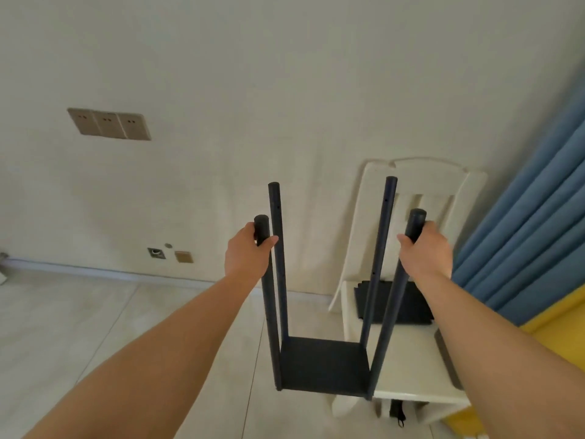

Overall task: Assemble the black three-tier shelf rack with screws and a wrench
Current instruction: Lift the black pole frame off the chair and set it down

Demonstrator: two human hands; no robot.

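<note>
- Gripping the near posts of the rack (324, 364) close to their capped tops, the left hand (245, 253) and right hand (424, 248) each curl round one post.
- Judging by thin tubes, it handles light, stiff; smooth paint may slip.
- Rack hangs beside the white chair (408, 369), spare black panels (408, 307) on its seat.

Both bare arms reach forward and up, nearly straight, from the lower corners of the view. The left hand (245, 251) curls around the near left post (265, 280) close to its top, thumb wrapped across the front. The right hand (424, 250) grips the near right post (408, 267) at matching height, knuckles outward
</note>
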